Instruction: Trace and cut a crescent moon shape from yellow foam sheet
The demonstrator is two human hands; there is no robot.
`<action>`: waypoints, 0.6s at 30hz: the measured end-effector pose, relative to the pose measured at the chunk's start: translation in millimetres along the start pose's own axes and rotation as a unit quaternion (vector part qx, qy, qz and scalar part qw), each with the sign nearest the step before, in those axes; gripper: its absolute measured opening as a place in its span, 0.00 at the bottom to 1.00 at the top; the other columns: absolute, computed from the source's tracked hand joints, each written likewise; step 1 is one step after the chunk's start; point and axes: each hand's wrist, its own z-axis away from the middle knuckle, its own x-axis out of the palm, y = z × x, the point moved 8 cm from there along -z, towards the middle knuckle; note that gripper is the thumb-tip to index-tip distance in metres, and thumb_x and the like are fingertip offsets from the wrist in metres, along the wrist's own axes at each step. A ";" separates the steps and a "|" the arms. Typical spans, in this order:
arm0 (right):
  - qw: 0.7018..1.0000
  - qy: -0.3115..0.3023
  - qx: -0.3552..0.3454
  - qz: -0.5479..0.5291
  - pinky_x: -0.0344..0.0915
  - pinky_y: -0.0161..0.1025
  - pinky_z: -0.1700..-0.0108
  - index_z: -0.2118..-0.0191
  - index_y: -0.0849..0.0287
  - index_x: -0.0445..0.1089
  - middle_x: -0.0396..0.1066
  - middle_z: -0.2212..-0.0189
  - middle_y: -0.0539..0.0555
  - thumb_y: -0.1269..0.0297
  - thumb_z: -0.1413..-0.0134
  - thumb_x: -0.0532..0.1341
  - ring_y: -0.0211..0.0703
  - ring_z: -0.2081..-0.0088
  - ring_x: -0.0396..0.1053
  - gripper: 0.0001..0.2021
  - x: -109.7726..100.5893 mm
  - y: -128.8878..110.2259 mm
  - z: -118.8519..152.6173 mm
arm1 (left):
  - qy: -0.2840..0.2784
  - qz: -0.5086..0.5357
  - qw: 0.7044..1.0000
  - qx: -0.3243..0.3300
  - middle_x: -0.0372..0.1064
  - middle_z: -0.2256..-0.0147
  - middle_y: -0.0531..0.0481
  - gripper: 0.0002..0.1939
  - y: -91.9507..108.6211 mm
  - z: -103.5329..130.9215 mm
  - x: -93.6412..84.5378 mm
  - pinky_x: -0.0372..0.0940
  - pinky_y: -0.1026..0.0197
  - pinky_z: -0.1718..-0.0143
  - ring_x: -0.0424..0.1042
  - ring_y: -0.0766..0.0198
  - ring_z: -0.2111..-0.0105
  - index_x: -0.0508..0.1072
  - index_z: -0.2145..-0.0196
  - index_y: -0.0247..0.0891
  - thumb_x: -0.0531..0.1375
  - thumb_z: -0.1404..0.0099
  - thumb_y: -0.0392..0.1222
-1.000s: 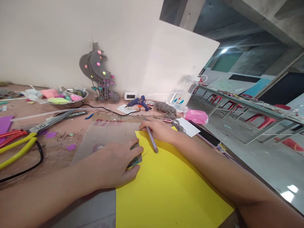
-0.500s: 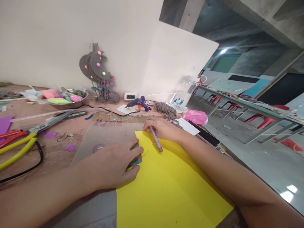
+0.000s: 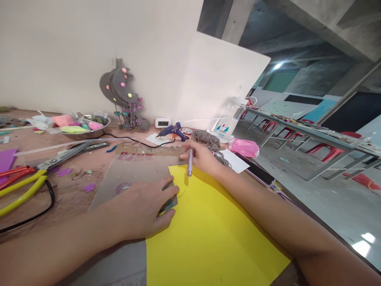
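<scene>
A yellow sheet of paper (image 3: 208, 230) lies in front of me on a grey board (image 3: 143, 163). My left hand (image 3: 145, 206) rests flat with its fingers spread over the sheet's left edge. Under those fingers shows part of a small dark, greenish piece (image 3: 170, 204); the rest of it is hidden. Beside it a thin curved line (image 3: 181, 194) marks the paper. My right hand (image 3: 202, 159) is closed round a purple pen (image 3: 189, 165) at the sheet's far edge. The pen's near end hangs above the paper, while its far end is hidden by the fingers.
Yellow-and-red-handled cutters (image 3: 38, 174) lie at left, near a metal bowl (image 3: 104, 127) of coloured clay. Behind the sheet are a blue glue gun (image 3: 174, 131), a small clock (image 3: 162, 122) and grey yarn (image 3: 206, 139). A phone (image 3: 258, 172) lies at right.
The pen has turned in my right hand: its near end has swung left and up, off the paper. My left hand holds its place on the sheet.
</scene>
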 end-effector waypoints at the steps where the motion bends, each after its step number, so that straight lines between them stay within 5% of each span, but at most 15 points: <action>1: 0.999 0.021 0.021 -0.027 0.61 0.36 0.67 0.56 0.59 0.69 0.71 0.68 0.52 0.56 0.43 0.60 0.38 0.70 0.66 0.14 -5.1 -3.4 1.4 | -0.002 0.007 1.000 0.001 0.62 0.43 0.42 0.18 0.0 0.1 0.2 0.71 0.51 0.70 0.76 0.52 0.63 0.66 0.46 0.44 0.51 0.33 0.45; 5: 0.989 -0.048 0.070 -0.121 0.57 0.35 0.71 0.62 0.59 0.71 0.64 0.80 0.48 0.50 0.35 0.43 0.37 0.75 0.62 0.23 7.5 -25.0 6.9 | -0.006 0.027 1.000 0.000 0.64 0.45 0.42 0.18 -0.3 -0.2 0.1 0.70 0.53 0.69 0.76 0.52 0.61 0.66 0.46 0.45 0.52 0.33 0.44; 9: 0.977 -0.054 0.114 -0.171 0.57 0.33 0.72 0.65 0.57 0.64 0.65 0.79 0.45 0.62 0.48 0.59 0.36 0.76 0.63 0.06 31.5 -20.9 7.4 | -0.010 0.019 1.000 -0.001 0.65 0.47 0.44 0.18 0.8 -0.6 -0.6 0.67 0.55 0.74 0.75 0.54 0.63 0.65 0.47 0.45 0.50 0.33 0.44; 18: 0.971 -0.029 0.159 -0.175 0.53 0.33 0.77 0.75 0.55 0.55 0.59 0.84 0.42 0.61 0.52 0.60 0.34 0.81 0.57 0.11 43.6 -12.6 10.1 | -0.001 0.014 1.000 -0.002 0.68 0.53 0.47 0.16 1.0 1.3 -1.1 0.61 0.56 0.78 0.74 0.56 0.67 0.66 0.50 0.45 0.50 0.33 0.45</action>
